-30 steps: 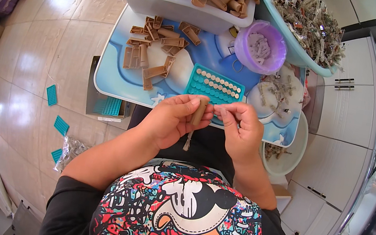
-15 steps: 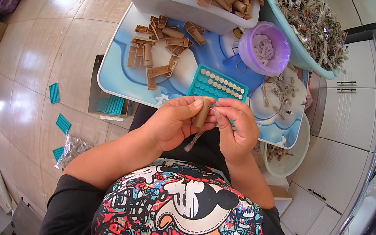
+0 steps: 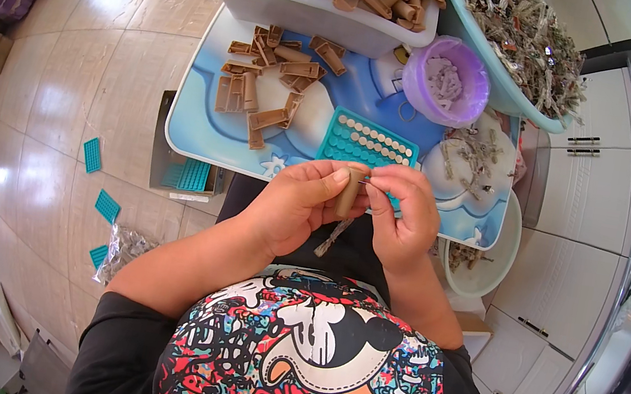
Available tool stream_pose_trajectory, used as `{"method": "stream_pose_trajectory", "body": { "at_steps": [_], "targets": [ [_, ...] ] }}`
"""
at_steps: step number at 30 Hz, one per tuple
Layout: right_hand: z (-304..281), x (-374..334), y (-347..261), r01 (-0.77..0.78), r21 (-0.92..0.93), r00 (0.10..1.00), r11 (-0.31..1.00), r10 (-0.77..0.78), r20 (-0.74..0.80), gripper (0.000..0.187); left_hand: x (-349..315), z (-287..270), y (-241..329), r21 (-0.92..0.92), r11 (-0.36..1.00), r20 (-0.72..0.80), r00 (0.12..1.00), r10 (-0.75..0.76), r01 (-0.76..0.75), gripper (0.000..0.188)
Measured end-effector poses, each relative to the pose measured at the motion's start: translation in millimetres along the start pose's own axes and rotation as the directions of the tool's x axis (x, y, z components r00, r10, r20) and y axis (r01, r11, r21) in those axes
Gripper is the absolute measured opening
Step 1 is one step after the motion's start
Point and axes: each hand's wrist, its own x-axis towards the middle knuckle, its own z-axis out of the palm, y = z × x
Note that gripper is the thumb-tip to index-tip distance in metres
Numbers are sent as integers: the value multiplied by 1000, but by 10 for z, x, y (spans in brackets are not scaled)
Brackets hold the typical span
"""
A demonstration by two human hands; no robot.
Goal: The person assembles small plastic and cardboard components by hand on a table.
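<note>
My left hand [image 3: 300,199] is closed round a brown half-tube plastic casing [image 3: 349,193], held upright above my lap. From below the casing hangs a greyish bundle of wires [image 3: 332,238]. At the casing's upper right side, my right hand [image 3: 405,220] pinches a thin wire [image 3: 365,182] between thumb and forefinger. Just beyond both hands lies a teal grid tray [image 3: 327,147] on the table, with rows of small whitish discs in its far part. Where the wire meets the casing is too small to make out.
Loose brown casings [image 3: 249,92] lie on the blue table [image 3: 196,114]. Behind them stands a white bin [image 3: 312,17] of casings. A purple-lined bowl [image 3: 474,98], a teal tub [image 3: 507,100] of wire bundles and a pale basin [image 3: 508,254] sit rightward. Teal trays [image 3: 107,207] lie on the floor.
The casing has shifted slightly to the right and tilted a little. My right fingers have moved slightly right, still pinching by its side. The hanging bundle swung a little right.
</note>
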Motion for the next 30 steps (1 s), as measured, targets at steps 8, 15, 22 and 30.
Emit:
{"method": "stream_pose_trajectory", "body": {
  "at_steps": [8,15,22,30],
  "targets": [
    [45,-22,39,99,-82,995,992,-98,15,11,11,-14,-27,75,997,-5,1000,-4,4,35],
    [95,-47,42,89,-71,996,994,-88,7,10,-15,60,-5,153,988,-90,995,39,-25,33],
    [109,-80,32,64,-88,996,994,-58,66,9,-22,-53,-62,225,972,-48,996,79,-66,28],
    [-12,0,-88,-16,-73,1000,997,15,-22,23,-43,54,-44,324,885,-25,932,361,-334,24]
  ]
}}
